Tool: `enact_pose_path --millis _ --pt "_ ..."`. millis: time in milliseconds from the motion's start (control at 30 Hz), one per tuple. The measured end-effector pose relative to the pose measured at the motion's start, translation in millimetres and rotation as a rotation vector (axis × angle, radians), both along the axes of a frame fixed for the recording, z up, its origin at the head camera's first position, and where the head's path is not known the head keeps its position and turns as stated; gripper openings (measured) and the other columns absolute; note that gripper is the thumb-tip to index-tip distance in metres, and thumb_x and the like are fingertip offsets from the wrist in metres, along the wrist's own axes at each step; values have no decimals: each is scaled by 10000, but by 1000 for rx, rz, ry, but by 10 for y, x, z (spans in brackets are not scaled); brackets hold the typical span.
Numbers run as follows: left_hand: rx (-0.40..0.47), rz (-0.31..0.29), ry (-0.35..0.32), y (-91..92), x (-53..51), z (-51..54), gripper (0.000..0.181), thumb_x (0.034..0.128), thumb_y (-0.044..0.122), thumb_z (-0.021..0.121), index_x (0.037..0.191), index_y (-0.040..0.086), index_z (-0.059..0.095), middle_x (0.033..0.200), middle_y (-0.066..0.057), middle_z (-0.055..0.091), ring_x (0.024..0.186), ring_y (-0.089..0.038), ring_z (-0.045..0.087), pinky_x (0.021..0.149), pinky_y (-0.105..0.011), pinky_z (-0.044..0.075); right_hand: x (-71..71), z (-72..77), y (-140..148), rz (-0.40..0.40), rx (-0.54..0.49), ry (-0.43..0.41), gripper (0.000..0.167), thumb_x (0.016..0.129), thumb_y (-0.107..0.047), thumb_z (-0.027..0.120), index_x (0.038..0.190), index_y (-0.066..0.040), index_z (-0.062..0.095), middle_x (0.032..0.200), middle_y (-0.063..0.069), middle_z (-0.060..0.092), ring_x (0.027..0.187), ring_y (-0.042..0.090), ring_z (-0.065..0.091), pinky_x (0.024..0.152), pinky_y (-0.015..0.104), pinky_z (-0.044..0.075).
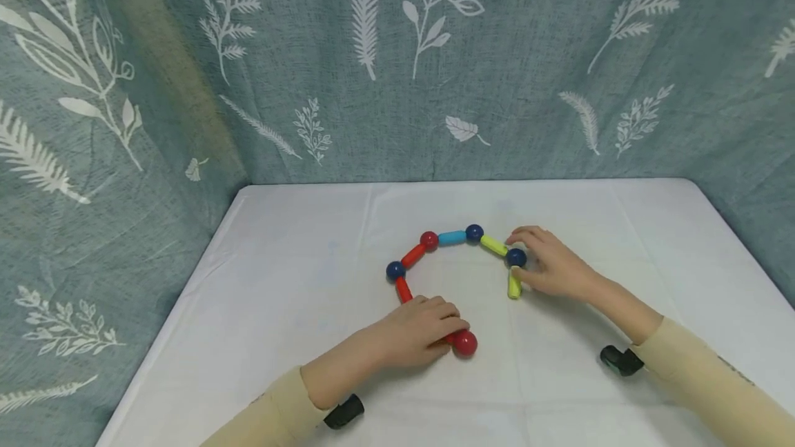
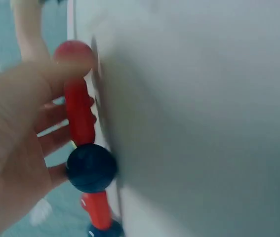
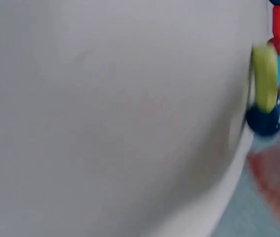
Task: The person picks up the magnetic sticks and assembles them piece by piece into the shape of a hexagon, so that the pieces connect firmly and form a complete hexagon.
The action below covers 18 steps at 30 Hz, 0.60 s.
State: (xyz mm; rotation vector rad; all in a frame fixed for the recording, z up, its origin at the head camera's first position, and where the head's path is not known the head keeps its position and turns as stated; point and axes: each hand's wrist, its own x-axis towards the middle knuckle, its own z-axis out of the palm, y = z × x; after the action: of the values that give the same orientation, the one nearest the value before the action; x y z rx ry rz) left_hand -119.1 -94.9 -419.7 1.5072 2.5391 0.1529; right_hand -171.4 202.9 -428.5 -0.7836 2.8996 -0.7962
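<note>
Colored rods and balls form a curved chain on the table. My left hand (image 1: 413, 333) holds the chain's near end, its thumb across a red rod (image 2: 80, 111) beside a red ball (image 1: 464, 343). A dark blue ball (image 2: 91, 168) lies by its other fingers, mostly hidden from the head view. At the far right end, my right hand (image 1: 553, 264) spreads its thumb and fingers around another dark blue ball (image 1: 515, 258). A yellow-green rod (image 1: 514, 285) juts from that ball toward me. In the right wrist view this hand is blurred, with a gap between thumb and ball.
Along the chain's far side run a blue rod (image 1: 452, 238), a second red ball (image 1: 429, 241) and more dark blue balls (image 1: 395, 270). A white cloth covers the table (image 1: 279, 261). Teal leaf-patterned fabric (image 1: 397, 123) hangs behind and at the sides.
</note>
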Motion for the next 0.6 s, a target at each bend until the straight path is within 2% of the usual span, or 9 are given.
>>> enact_pose_path --millis 67,133,167,233,333,467,600 --pt "46 44 -41 -72 -31 -7 459 903 423 678 1308 222 598 1167 79 604 1089 -91 520 978 -301 404 28 4 72 158 35 108 379 849 -95 700 1217 -134 621 1334 122 525 1222 326 449 957 525 417" --pt "97 86 -68 -101 -36 -31 483 883 486 679 1286 227 618 1113 96 621 1029 -75 526 967 -308 406 57 -1 107 283 68 196 385 822 -41 699 1180 -175 656 1335 105 544 1243 327 431 963 534 409" --pt "123 106 -71 -100 -30 -50 479 881 504 672 1268 226 632 1083 102 628 997 -67 527 961 -310 406 70 -6 107 320 79 234 368 817 -37 713 1150 -187 670 1301 91 569 1228 318 441 955 525 414" --pt "171 152 -59 -66 -18 -91 442 889 505 660 1223 216 659 1022 109 639 927 -53 523 917 -296 420 88 -26 85 345 98 297 321 811 -47 742 1087 -199 684 1228 59 609 1188 292 463 936 493 429" --pt "226 226 -20 25 -3 -151 402 895 489 658 1164 192 683 968 100 646 867 -49 521 837 -267 432 116 -54 14 348 73 314 277 804 -82 787 1032 -204 690 1137 15 626 1140 251 473 929 459 432" --pt "271 298 7 167 4 -199 392 886 479 669 1124 169 697 941 82 658 835 -55 534 742 -223 419 182 -93 -79 341 3 260 263 796 -111 807 999 -231 692 1081 -46 598 1119 213 459 928 440 434" --pt "298 326 6 291 -7 -211 380 884 462 682 1095 146 707 934 61 678 799 -58 533 670 -183 388 249 -118 -158 339 -70 187 258 813 -128 798 1012 -252 690 1070 -94 571 1112 167 441 920 403 439"
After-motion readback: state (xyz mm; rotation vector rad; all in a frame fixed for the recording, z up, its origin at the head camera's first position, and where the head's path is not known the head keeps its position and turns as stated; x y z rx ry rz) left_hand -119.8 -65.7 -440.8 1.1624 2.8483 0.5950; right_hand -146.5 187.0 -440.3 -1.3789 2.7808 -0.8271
